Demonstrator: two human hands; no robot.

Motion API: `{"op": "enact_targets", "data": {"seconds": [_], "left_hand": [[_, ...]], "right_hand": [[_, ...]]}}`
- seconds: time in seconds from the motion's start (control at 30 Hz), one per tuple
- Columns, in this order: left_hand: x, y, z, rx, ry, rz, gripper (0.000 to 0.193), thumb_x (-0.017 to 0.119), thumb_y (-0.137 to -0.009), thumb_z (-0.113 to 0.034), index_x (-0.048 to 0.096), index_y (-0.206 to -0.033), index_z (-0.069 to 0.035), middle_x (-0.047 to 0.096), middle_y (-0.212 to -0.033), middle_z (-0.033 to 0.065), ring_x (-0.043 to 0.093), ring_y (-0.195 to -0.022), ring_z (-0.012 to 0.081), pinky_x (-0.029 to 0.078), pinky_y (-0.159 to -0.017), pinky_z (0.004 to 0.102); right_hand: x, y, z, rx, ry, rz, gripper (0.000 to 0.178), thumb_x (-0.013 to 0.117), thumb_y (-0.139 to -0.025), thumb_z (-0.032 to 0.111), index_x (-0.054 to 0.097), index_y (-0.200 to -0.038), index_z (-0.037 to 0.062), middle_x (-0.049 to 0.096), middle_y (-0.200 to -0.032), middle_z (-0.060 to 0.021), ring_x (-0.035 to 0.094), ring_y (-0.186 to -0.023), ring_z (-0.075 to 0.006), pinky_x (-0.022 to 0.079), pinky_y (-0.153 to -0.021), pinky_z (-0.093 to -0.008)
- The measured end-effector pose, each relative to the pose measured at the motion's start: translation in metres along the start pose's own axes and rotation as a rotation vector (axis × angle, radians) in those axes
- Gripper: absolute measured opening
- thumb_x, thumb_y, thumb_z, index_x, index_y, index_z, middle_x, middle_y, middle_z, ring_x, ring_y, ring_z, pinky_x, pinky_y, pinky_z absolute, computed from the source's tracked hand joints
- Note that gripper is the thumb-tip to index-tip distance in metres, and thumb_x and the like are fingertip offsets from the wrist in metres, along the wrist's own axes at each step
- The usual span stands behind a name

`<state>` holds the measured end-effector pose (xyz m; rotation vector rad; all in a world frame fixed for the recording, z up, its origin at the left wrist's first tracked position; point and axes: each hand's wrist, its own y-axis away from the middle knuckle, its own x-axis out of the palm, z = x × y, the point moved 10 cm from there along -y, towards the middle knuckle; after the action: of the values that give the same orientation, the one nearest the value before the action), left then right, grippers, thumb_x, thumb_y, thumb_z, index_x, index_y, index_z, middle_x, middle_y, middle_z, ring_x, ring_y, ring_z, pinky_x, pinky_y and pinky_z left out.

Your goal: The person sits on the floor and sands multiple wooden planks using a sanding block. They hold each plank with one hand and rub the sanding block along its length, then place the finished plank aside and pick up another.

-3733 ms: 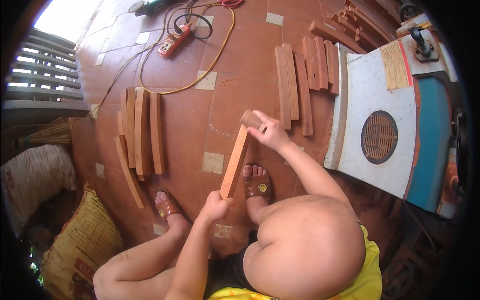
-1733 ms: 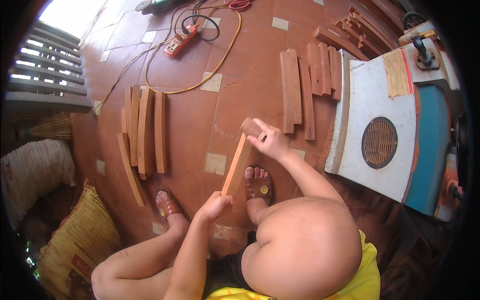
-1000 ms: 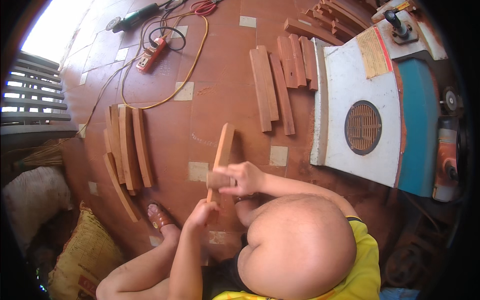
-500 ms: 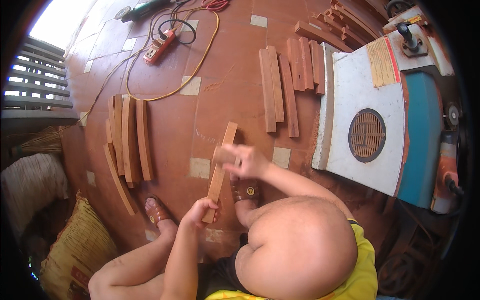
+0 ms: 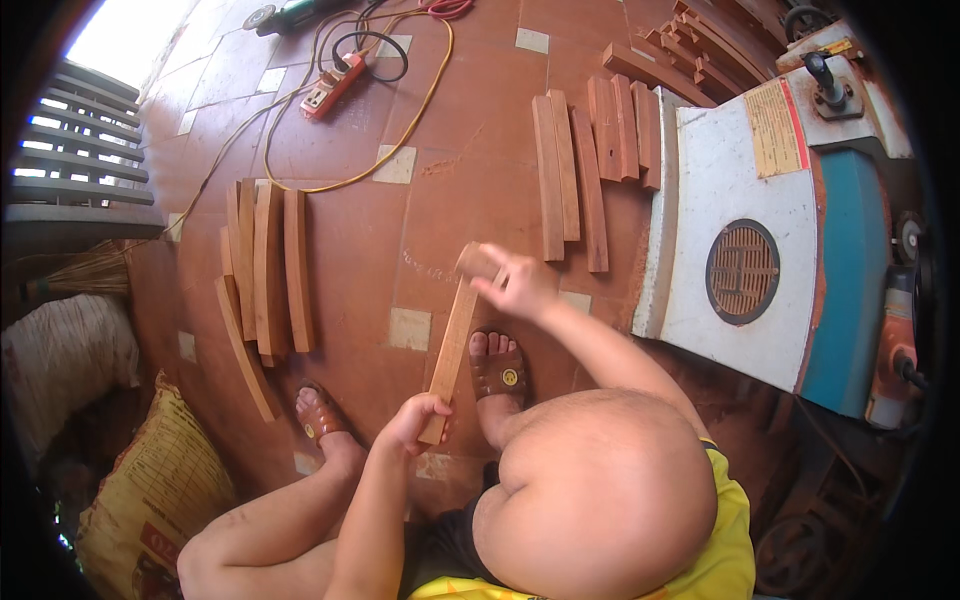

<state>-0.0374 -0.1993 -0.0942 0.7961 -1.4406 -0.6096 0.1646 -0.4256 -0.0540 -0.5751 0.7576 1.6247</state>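
Observation:
My left hand (image 5: 418,424) is closed round the near end of a light brown wooden strip (image 5: 455,340), which slants up and away over the floor between my feet. At the strip's far end, my right hand (image 5: 520,285) grips a small brown block (image 5: 481,263) against its upper face. The block is partly covered by the fingers and slightly blurred, so its exact kind does not show.
Several wooden strips (image 5: 268,270) lie to the left on the tiled floor; more strips (image 5: 565,170) lie right of centre. A white and teal machine (image 5: 725,350) stands at right. Cables, a power strip (image 5: 333,87) and an angle grinder (image 5: 290,16) lie at the back; a sack (image 5: 155,485) is at lower left.
My right hand has slid the small block along the wooden strip from about its middle to its far end. My left hand keeps its hold; the view has shifted slightly.

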Motion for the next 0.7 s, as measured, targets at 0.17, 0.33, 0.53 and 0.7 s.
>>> {"op": "enact_targets", "data": {"seconds": [0.17,0.33,0.53,0.7], "left_hand": [[0.008,0.016,-0.021,-0.003,-0.064,-0.135,0.015,0.067,-0.082,-0.017,0.059,-0.087,-0.005,0.057,-0.072,0.0076,0.057,-0.061,0.0211,0.048,-0.056,0.0341],[0.004,0.021,-0.026,0.005,-0.158,-0.194,0.015,0.068,-0.081,-0.016,0.064,-0.087,-0.004,0.062,-0.074,0.0077,0.061,-0.063,0.0214,0.050,-0.055,0.0349],[0.006,0.019,-0.034,0.030,-0.232,-0.209,0.015,0.069,-0.080,-0.017,0.067,-0.084,-0.003,0.064,-0.073,0.0093,0.062,-0.061,0.0216,0.048,-0.053,0.0348],[0.012,0.024,-0.045,0.056,-0.360,-0.239,0.012,0.068,-0.079,-0.016,0.064,-0.082,-0.005,0.060,-0.068,0.0081,0.058,-0.057,0.0217,0.048,-0.053,0.0356]], "right_hand": [[0.002,-0.042,-0.063,0.027,-0.253,-0.017,0.059,0.076,-0.093,0.047,0.068,-0.131,0.0025,0.079,-0.102,-0.0226,0.078,-0.093,-0.0343,0.062,-0.081,-0.0401],[0.036,-0.010,-0.099,0.646,-1.030,0.241,0.050,0.057,-0.103,0.061,0.066,-0.107,0.0116,0.068,-0.072,-0.0067,0.060,-0.055,-0.0149,0.042,-0.048,-0.0261],[0.047,0.030,-0.115,0.819,-1.455,0.258,0.055,0.046,-0.104,0.068,0.062,-0.110,0.0153,0.064,-0.068,-0.0047,0.058,-0.055,-0.0136,0.038,-0.047,-0.0253],[0.037,0.023,-0.111,0.653,-1.267,0.173,0.048,0.068,-0.102,0.050,0.055,-0.124,0.0096,0.068,-0.085,-0.0065,0.064,-0.067,-0.0129,0.046,-0.053,-0.0264]]}}
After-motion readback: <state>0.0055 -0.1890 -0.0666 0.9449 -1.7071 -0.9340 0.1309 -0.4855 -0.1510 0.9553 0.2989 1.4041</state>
